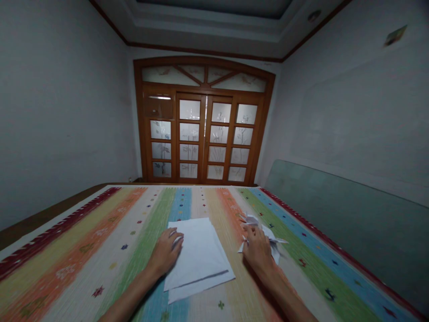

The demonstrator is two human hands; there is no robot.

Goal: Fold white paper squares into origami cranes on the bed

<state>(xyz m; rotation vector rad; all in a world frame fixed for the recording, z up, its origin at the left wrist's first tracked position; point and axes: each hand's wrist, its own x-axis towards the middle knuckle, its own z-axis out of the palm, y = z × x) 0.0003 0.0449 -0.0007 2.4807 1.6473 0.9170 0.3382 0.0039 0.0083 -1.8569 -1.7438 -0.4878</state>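
A small stack of white paper sheets (197, 250) lies on the striped tablecloth, its lower edges slightly out of line. My left hand (166, 251) rests palm down on the stack's left edge, fingers bent, with a gap between thumb and forefinger where white shows. To the right, my right hand (257, 247) closes over a loose cluster of folded or crumpled white paper (271, 236), with pointed corners sticking out around the fingers. The exact shape of these pieces is partly hidden under the hand.
The tablecloth (100, 255) has coloured stripes and small motifs and covers a long table. A pale green panel (335, 214) stands along the right side. Beyond the far edge are wooden doors (205, 134) with patterned glass panes. White walls flank both sides.
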